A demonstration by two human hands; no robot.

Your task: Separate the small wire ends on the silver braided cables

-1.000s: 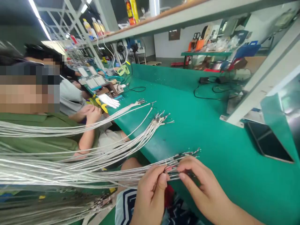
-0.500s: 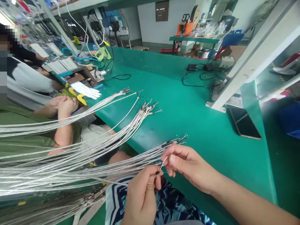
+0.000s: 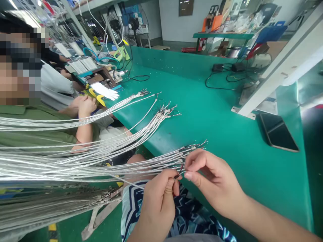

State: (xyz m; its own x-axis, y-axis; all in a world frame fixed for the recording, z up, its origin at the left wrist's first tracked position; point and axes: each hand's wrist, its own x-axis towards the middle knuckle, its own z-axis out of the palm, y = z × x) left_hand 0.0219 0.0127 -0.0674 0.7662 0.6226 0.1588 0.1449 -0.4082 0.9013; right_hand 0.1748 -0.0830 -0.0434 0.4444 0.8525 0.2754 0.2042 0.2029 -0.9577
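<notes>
My left hand (image 3: 161, 198) is closed in a pinch round the end of a white cable, and thin dark and red wires (image 3: 181, 169) poke up past its thumb. Just to the right, my right hand (image 3: 217, 181) has thumb and forefinger almost together at a thin white wire from that same end; the fingertips hide most of it. Behind both hands lies a bundle of white cables (image 3: 161, 160) with stripped, loose wire ends on the bench. Two further cable bundles, a middle one (image 3: 148, 129) and a far one (image 3: 121, 107), rest across the bench edge.
The green bench (image 3: 242, 141) carries a phone (image 3: 279, 132) at the right, beside a white metal post (image 3: 275, 64). Black adapters with cords (image 3: 218, 68) lie farther back. At the left sits a co-worker with joined hands (image 3: 85, 104), near a white glove (image 3: 104, 90).
The view has swung left, so the scene sits farther right. My right hand's fingertips have drawn closer together at the wire; my left hand keeps its pinch on the cable end.
</notes>
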